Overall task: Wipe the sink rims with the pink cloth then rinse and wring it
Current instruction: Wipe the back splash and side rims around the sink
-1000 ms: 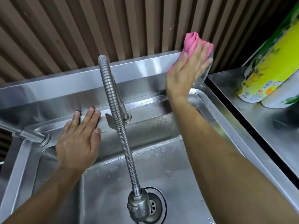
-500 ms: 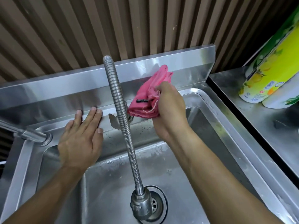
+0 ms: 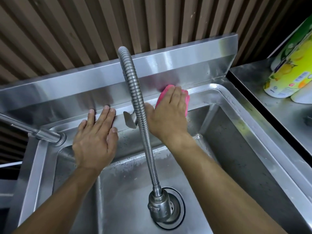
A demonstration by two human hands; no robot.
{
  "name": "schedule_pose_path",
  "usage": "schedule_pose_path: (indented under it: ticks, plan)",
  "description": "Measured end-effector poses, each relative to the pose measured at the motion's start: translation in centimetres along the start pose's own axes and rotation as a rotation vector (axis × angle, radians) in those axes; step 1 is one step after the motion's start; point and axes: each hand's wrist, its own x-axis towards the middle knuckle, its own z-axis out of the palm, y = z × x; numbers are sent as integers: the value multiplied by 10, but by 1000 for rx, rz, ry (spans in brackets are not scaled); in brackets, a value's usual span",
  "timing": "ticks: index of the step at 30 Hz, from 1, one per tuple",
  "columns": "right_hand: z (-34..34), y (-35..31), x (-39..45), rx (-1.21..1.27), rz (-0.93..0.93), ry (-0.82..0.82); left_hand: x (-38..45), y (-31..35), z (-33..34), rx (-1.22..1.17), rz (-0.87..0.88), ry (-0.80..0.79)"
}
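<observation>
The pink cloth (image 3: 187, 100) lies bunched on the steel sink's back rim (image 3: 208, 91), just right of the flexible tap hose (image 3: 137, 98). My right hand (image 3: 168, 115) lies flat on top of it, fingers stretched forward and pressing it against the rim; most of the cloth is hidden beneath the palm. My left hand (image 3: 96, 137) rests flat on the back rim left of the hose, fingers straight, holding nothing.
The hose arches from the back rim down to its spray head over the drain (image 3: 176, 211). A second tap (image 3: 44, 134) juts in at the left corner. Yellow-green bottles (image 3: 290, 71) stand on the steel counter (image 3: 278, 114) to the right. The basin is wet.
My right hand has gone from the top right of the backsplash, through gripping the bunched cloth above the basin, down to pressing it flat on the back rim. My left hand stays put.
</observation>
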Motion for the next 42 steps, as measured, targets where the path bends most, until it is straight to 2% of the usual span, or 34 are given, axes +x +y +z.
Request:
schedule_pose_path:
  ticks: [2, 4, 6, 7, 9, 12, 16, 19, 25, 26, 28, 31, 33, 35, 37, 39, 40, 42]
  plan:
    - [16, 5, -2, -83, -98, 49, 0, -1, 1, -2, 4, 17]
    - [26, 22, -7, -50, -387, 94, -1, -1, 1, -9, 8, 23]
    - [24, 41, -2, -60, -707, 45, 0, -1, 1, -13, 11, 32]
    - [21, 49, 5, -77, -806, 36, 0, -1, 2, -15, 9, 35]
    - [18, 56, 18, -98, -875, 43, 0, -1, 2, -20, 0, 37]
    - [20, 57, 15, -158, -772, 130, -1, 0, 3, -22, -5, 22]
    - [12, 74, 15, -173, -462, 219, -2, 0, -1, -19, -14, -2]
    - [7, 79, 21, -164, -307, 249, -2, 1, -5, -28, -18, -22]
    - [20, 37, 11, -9, 60, 396, -3, 1, -6, -18, -18, -52]
    - [24, 29, 7, 5, 29, 392, -3, 0, -6, -20, -21, -54]
    - [29, 28, 1, -9, -179, 327, -3, 0, -6, -24, -19, -52]
    - [12, 61, 9, -155, -444, 205, -2, 2, -6, -26, -7, -46]
    - [-1, 89, 24, -280, -431, 216, -2, 1, -5, -18, -4, -43]
    - [-8, 104, 33, -272, -277, 256, -1, 0, -4, -7, 6, -44]
    - [-4, 92, 33, -232, -113, 276, 0, 0, -3, 7, -3, -39]
    - [4, 64, 24, -170, -29, 303, 0, 2, -3, 3, -17, -38]
    - [10, 53, 18, -138, -52, 307, 0, 4, -3, -2, -19, -38]
    - [12, 48, 9, -104, -217, 275, 0, 4, -4, -3, -12, -48]
